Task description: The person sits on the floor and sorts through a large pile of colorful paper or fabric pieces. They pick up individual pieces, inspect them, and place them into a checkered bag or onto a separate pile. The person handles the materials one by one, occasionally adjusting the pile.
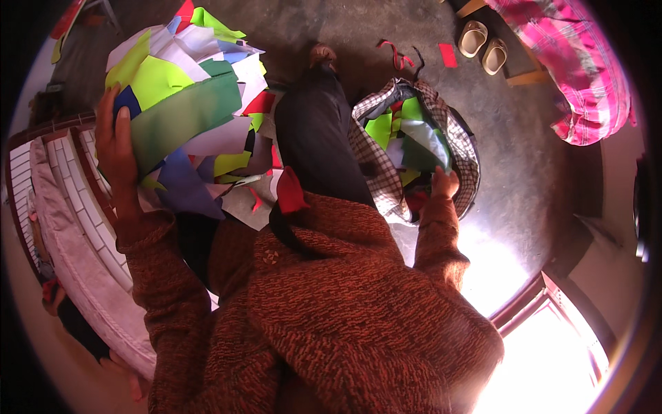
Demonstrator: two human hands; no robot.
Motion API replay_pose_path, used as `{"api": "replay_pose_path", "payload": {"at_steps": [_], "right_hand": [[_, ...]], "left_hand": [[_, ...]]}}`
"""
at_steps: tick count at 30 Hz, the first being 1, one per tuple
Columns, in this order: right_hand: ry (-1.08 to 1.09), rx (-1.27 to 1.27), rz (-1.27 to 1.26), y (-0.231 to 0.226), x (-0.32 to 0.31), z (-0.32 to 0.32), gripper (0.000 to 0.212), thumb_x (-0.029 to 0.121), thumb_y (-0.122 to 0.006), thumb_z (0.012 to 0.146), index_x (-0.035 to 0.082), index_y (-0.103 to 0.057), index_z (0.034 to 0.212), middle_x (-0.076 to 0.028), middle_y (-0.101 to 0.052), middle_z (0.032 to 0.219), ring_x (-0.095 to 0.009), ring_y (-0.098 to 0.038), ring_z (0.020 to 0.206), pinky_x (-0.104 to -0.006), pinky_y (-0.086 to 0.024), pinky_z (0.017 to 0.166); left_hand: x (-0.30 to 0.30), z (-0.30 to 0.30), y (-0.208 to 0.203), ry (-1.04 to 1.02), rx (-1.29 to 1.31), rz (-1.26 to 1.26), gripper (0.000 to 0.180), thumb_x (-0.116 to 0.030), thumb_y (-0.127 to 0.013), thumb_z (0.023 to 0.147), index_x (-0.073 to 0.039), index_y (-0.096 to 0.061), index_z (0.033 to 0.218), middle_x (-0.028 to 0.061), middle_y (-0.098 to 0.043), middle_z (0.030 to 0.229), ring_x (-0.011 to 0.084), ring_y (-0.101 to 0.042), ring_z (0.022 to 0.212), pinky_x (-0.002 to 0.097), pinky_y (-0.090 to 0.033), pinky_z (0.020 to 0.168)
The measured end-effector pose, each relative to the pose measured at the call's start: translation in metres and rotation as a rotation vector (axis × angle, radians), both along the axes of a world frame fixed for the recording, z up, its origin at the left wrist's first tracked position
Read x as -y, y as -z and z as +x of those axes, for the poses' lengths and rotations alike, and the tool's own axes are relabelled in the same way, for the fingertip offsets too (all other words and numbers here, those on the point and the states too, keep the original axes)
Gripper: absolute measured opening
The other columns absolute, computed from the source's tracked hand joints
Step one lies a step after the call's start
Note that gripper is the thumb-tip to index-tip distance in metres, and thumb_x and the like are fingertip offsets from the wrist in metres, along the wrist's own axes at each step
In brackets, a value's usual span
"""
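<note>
I should ease the green cloth (438, 153) past the bag (464, 169) rim, right hand (445, 183) fingers pinching it, left hand (117, 148) grip unclear.

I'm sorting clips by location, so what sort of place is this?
Probably a room in a home, perhaps doubling as a workspace: sandals on the bare floor, a draped pink plaid cloth, and a heap of coloured scraps.

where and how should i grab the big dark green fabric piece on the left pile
Probably pinch the dark green fabric piece by its right end, coming from the right with the right hand. It lies broad and fairly flat across the fabric pile, with that end toward the pile's right side; the left hand is by its left end.
</note>
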State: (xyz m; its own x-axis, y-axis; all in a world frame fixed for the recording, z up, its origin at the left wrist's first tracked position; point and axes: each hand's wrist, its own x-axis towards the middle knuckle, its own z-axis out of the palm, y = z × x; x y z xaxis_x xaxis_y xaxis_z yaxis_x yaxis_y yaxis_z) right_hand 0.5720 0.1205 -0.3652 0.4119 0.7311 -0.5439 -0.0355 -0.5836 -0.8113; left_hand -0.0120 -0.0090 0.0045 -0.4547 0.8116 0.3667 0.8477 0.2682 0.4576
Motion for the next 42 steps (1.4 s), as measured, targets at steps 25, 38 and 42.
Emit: {"api": "replay_pose_path", "payload": {"at_steps": [25,38,42], "right_hand": [[-0.596,-0.829,0.521,-0.237,-0.047,-0.173,0.012,0.008,-0.064,0.084,0.007,-0.059,0.095,-0.003,-0.061,0.089,-0.014,-0.057,0.084,-0.0288,-0.045,0.082],[-0.924,-1.066,0.755,-0.376,-0.079,-0.315,0.016,0.01,-0.062,0.086,0.008,-0.055,0.1,-0.009,-0.061,0.11,-0.022,-0.057,0.108,-0.0403,-0.046,0.094],[-0.866,-1.426,0.542,-0.395,-0.068,-0.362,0.02,0.006,-0.061,0.085,0.005,-0.058,0.105,-0.013,-0.061,0.111,-0.027,-0.057,0.108,-0.0479,-0.042,0.1]], "left_hand": [[0.01,-0.005,0.009,-0.091,-0.315,0.087,0.037,-0.03,-0.053,0.089,-0.013,-0.057,0.122,0.0137,-0.052,0.128,0.0313,-0.049,0.117,0.0372,-0.036,0.099],[0.013,0.002,0.006,-0.199,-0.34,0.095,0.041,-0.034,-0.056,0.085,-0.017,-0.056,0.122,0.0106,-0.052,0.128,0.0297,-0.048,0.118,0.0428,-0.034,0.1],[0.015,0.004,0.003,-0.192,-0.29,0.139,0.052,-0.036,-0.058,0.083,-0.013,-0.049,0.129,0.0136,-0.051,0.129,0.0308,-0.045,0.121,0.0445,-0.03,0.102]]}}
